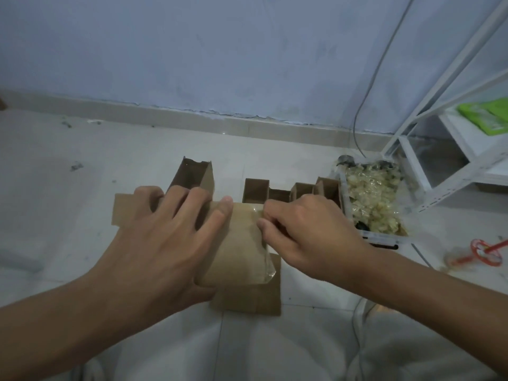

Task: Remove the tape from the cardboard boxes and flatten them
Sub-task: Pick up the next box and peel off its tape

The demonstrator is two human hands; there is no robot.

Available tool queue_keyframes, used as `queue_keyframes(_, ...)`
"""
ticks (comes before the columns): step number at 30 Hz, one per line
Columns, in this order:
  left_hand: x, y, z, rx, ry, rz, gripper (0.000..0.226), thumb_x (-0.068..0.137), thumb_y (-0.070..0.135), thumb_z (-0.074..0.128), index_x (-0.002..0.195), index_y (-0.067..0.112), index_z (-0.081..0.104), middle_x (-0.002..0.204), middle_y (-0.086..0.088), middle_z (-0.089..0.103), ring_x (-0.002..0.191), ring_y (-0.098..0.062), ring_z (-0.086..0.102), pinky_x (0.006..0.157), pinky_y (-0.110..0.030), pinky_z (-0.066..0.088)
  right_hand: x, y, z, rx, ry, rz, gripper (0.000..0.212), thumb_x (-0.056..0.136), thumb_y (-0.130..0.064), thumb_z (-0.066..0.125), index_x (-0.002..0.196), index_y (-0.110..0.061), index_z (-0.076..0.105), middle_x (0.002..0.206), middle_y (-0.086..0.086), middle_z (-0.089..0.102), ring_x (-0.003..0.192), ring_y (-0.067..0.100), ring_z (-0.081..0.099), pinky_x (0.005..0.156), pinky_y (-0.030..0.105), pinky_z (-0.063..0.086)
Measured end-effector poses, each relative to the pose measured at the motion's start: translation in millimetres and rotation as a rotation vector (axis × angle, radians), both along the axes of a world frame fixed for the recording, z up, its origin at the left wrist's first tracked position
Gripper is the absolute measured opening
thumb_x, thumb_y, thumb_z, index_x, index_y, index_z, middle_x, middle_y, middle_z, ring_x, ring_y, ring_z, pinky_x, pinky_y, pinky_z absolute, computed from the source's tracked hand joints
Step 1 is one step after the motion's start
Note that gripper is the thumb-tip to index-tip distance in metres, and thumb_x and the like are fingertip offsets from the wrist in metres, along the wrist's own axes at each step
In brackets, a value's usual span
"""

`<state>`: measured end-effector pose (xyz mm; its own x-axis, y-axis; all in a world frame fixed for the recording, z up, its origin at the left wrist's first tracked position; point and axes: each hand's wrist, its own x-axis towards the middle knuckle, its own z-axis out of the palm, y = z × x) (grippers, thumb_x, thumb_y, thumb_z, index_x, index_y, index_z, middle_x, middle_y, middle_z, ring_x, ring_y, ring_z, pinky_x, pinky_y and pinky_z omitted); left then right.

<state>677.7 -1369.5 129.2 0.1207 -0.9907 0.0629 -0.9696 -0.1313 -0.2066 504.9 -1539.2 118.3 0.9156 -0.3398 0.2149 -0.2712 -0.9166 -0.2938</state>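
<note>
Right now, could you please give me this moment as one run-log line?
step: peeling tape | left hand: flat on box, steadying | right hand: pinching tape at box's far edge | more boxes wait behind

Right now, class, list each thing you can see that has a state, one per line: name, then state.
Cardboard box: on the floor, flaps spread, clear tape along its right edge.
Clear tape: partly lifted.
Left hand: fingers straight, pressing the box.
Right hand: pinching the tape.
Upright boxes: standing open.
Bin of tape scraps: full.
</note>
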Motion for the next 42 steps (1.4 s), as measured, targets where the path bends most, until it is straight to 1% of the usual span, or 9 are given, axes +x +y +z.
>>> queue_keyframes(7,-3,9,5,-0.049,0.041,-0.018,0.113,0.044,0.064,0.085,0.141,0.012,0.057,0.117,-0.016,0.060,0.095,-0.038,0.059,0.085,-0.050,0.034,-14,-3,-1,0.437,-0.223,0.057,0.039,0.094,-0.004,0.070,0.062,-0.014,0.051,0.050,-0.011,0.039,0.044,0.004,0.038,0.050,0.008,0.027)
queue_keyframes(15,0,17,7,-0.070,0.062,-0.028,0.113,0.042,0.063,0.086,0.140,0.014,0.058,0.116,-0.014,0.061,0.094,-0.036,0.059,0.088,-0.049,0.032,-24,-3,1,0.500,-0.199,0.040,0.038,0.100,-0.011,0.068,0.065,-0.017,0.055,0.051,-0.011,0.043,0.043,0.004,0.039,0.049,0.009,0.028)
queue_keyframes(19,-3,16,9,-0.095,0.043,-0.022,0.114,0.047,0.067,0.084,0.142,0.011,0.055,0.120,-0.014,0.059,0.100,-0.036,0.058,0.088,-0.051,0.035,-22,5,19,0.602,-0.139,-0.004,0.039,0.106,-0.037,0.054,0.071,-0.022,0.059,0.056,-0.001,0.059,0.048,0.012,0.052,0.052,0.027,0.043)
queue_keyframes(23,-11,11,26,-0.163,0.005,-0.025,0.113,0.049,0.067,0.085,0.142,0.010,0.055,0.121,-0.015,0.058,0.104,-0.038,0.058,0.089,-0.052,0.035,-14,18,44,0.114,-0.088,-0.205,0.048,0.094,-0.074,0.044,0.081,-0.028,0.048,0.055,-0.009,0.052,0.051,0.006,0.051,0.051,0.032,0.037)
queue_keyframes(29,-24,13,17,-0.189,0.001,0.020,0.111,0.053,0.069,0.083,0.143,0.011,0.053,0.127,-0.016,0.057,0.111,-0.037,0.057,0.093,-0.053,0.037,-13,26,21,-0.416,0.007,-0.276,0.041,0.108,-0.055,0.025,0.095,-0.023,0.046,0.068,-0.006,0.059,0.044,0.022,0.051,0.044,0.029,0.025)
queue_keyframes(31,-32,17,0,-0.184,0.014,0.043,0.107,0.058,0.073,0.077,0.142,0.011,0.054,0.127,-0.017,0.057,0.111,-0.037,0.056,0.092,-0.052,0.037,-12,32,5,-0.432,0.014,-0.309,0.033,0.109,-0.047,0.035,0.092,-0.020,0.045,0.062,-0.006,0.053,0.035,0.019,0.031,0.044,0.023,0.008)
queue_keyframes(35,-41,19,-38,-0.162,0.038,0.070,0.105,0.056,0.072,0.082,0.138,0.011,0.057,0.127,-0.018,0.058,0.110,-0.037,0.057,0.092,-0.052,0.039,-16,38,-35,-0.458,0.088,-0.351,0.031,0.112,-0.042,0.033,0.091,-0.021,0.041,0.064,-0.006,0.041,0.035,0.013,0.027,0.038,0.021,0.021)
queue_keyframes(39,-45,16,-73,-0.125,0.063,0.099,0.107,0.055,0.072,0.085,0.139,0.011,0.057,0.126,-0.019,0.059,0.110,-0.038,0.056,0.089,-0.053,0.043,-12,34,-62,-0.398,0.110,-0.380,0.026,0.104,-0.038,0.056,0.089,-0.018,0.049,0.069,-0.003,0.039,0.040,0.006,0.010,0.043,0.019,0.006)
queue_keyframes(42,-50,13,-93,-0.074,0.126,0.136,0.109,0.050,0.072,0.089,0.136,0.011,0.058,0.121,-0.018,0.061,0.105,-0.037,0.058,0.086,-0.054,0.046,-8,31,-83,-0.388,0.314,-0.264,0.026,0.096,-0.028,0.071,0.102,-0.017,0.049,0.078,0.000,0.043,0.045,0.009,0.026,0.043,0.027,0.022)
